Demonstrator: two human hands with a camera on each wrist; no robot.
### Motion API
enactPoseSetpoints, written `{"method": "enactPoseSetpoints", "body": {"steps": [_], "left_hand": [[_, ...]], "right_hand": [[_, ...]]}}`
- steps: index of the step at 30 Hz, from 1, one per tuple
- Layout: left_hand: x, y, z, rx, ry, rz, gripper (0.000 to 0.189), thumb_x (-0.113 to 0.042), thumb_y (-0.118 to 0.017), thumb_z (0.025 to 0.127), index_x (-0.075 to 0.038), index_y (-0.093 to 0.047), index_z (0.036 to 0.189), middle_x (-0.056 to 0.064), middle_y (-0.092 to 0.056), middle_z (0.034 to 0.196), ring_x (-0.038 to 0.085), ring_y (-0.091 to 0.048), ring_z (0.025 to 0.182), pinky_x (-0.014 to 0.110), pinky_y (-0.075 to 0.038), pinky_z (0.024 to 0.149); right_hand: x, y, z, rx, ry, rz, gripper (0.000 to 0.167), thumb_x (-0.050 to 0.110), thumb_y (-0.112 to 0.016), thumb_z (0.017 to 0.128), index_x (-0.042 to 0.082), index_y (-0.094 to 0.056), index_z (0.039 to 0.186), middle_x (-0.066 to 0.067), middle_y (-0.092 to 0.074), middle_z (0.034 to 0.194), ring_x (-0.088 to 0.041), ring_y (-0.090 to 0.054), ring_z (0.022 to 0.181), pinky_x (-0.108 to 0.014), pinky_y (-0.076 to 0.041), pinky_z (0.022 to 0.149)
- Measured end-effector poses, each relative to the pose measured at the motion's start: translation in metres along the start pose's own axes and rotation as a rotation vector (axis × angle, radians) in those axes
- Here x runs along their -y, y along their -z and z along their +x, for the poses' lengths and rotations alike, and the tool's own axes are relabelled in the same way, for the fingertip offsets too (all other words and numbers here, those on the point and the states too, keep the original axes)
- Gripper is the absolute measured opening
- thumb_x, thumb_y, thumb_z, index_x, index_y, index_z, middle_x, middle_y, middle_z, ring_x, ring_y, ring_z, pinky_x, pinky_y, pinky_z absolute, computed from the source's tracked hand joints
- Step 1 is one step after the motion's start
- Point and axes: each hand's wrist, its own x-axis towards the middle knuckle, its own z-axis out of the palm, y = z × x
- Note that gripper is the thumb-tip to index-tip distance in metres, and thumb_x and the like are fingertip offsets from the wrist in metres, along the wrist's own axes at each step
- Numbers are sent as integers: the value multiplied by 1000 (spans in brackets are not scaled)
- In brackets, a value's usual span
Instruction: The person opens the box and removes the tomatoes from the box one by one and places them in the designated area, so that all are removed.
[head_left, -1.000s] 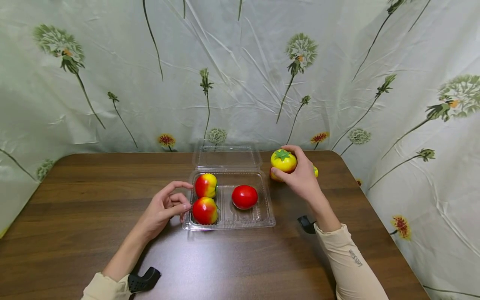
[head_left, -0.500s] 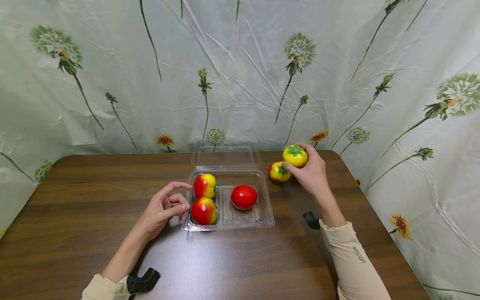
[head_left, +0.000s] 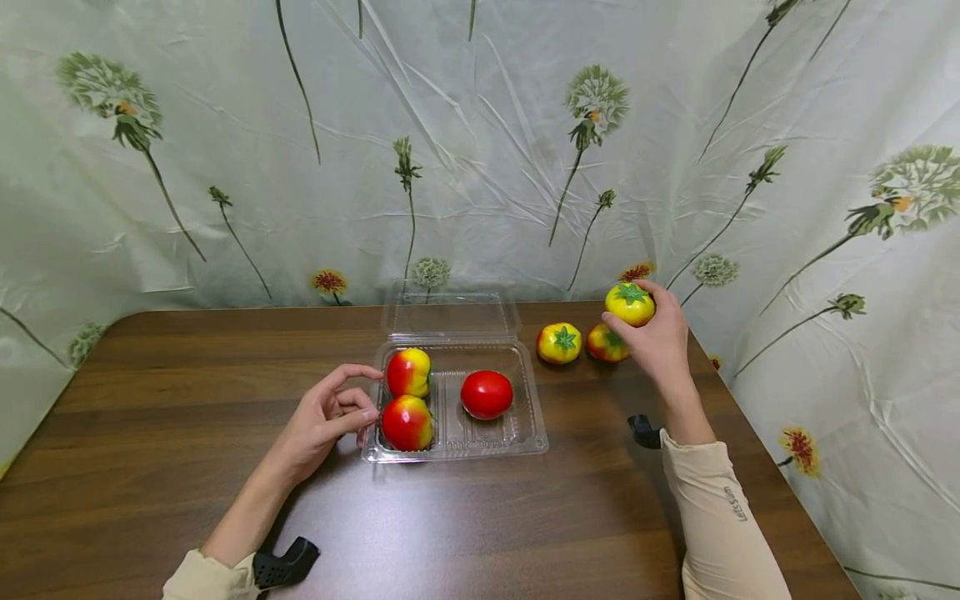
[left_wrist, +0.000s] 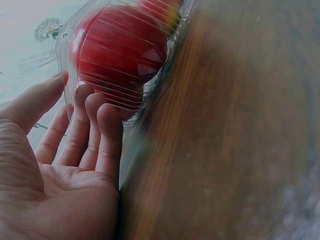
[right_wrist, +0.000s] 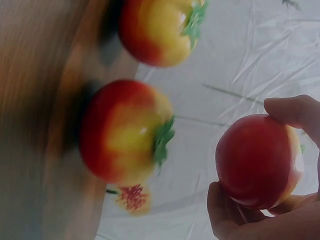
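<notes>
Tomato (head_left: 628, 306) clamped in right hand (head_left: 660, 337); left hand (head_left: 328, 415), fingers apart, touches box (head_left: 459, 450). I count three fruits (head_left: 487, 395) inside, two tomatoes (head_left: 558, 343) outside, far right.

The head view looks forward and down across the table (head_left: 450, 517); close wrist views face the left hand (head_left: 326, 417) and right hand (head_left: 660, 337); head and left wrist share the container (head_left: 487, 448).

A brown wood-grain table (head_left: 480, 533) with rounded far corners carries an open clear plastic clamshell container (head_left: 457, 455) near its middle, lid folded back toward the far side. To the container's right, near the far edge, two red-and-yellow toy fruits with green leafy tops sit side by side, a narrow gap separating the left fruit (head_left: 558, 343) from the right fruit (head_left: 603, 344)
</notes>
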Motion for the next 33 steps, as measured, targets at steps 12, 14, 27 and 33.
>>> {"method": "enactPoseSetpoints", "body": {"steps": [12, 14, 27, 33], "left_hand": [[1, 0, 2, 12, -8, 2, 44, 9, -59, 100, 1, -48, 141, 2, -74, 91, 27, -60, 66, 31, -59, 60], [1, 0, 1, 10, -7, 2, 44, 9, -59, 100, 1, -48, 141, 2, -74, 91, 27, -60, 65, 31, -59, 60], [0, 0, 0, -4, 10, 6, 43, 8, -59, 100, -1, -49, 141, 2, -74, 90, 24, -62, 66, 29, -59, 61], [0, -1, 0, 6, 2, -10, 44, 10, -58, 100, 1, -48, 141, 3, -74, 90, 25, -61, 66, 31, -58, 59]], "right_hand": [[-34, 13, 6, -34, -100, -7, 71, 25, -80, 89, 1, -51, 149, -28, -51, 143, -43, -51, 124, -54, -42, 101], [-40, 14, 8, -40, -107, -19, 70, 24, -80, 89, -1, -51, 148, -30, -51, 142, -44, -50, 124, -55, -41, 102], [-63, 15, 12, 6, -146, -112, 74, 24, -81, 86, -7, -50, 145, -34, -54, 140, -48, -50, 126, -56, -39, 105], [-70, 15, 12, 62, -173, -143, 76, 22, -81, 87, -12, -46, 147, -37, -50, 143, -50, -48, 129, -59, -39, 107]]}}
